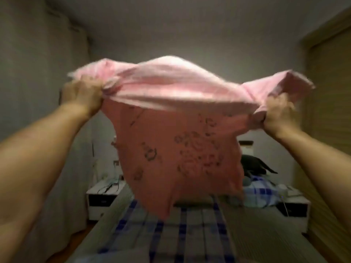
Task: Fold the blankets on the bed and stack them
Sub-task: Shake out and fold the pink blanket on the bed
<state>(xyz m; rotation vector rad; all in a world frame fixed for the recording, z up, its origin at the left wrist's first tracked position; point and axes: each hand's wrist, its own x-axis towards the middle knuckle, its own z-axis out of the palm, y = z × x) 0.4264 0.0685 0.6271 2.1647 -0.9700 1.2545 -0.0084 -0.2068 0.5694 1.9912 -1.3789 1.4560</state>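
The pink blanket [171, 141] was up in the air over the bed [171, 234], held out in front of the person at about head height, and none of it appeared to touch the mattress. The left hand [83, 95] had its fingers bunched tight round one upper corner, and the right hand [275, 114] gripped the other the same way, so both fists were full of cloth. The top edge ran side to side between them, billowing up in the middle, and the rest hung down below the grips, tapering to a loose point above the checked sheet. The picture was blurred, so I could not tell how the lower corners lay. To my eye the hands stood equally near the cloth, and the next fold would turn on bringing those fists together or lowering the hanging part flat onto the bed.
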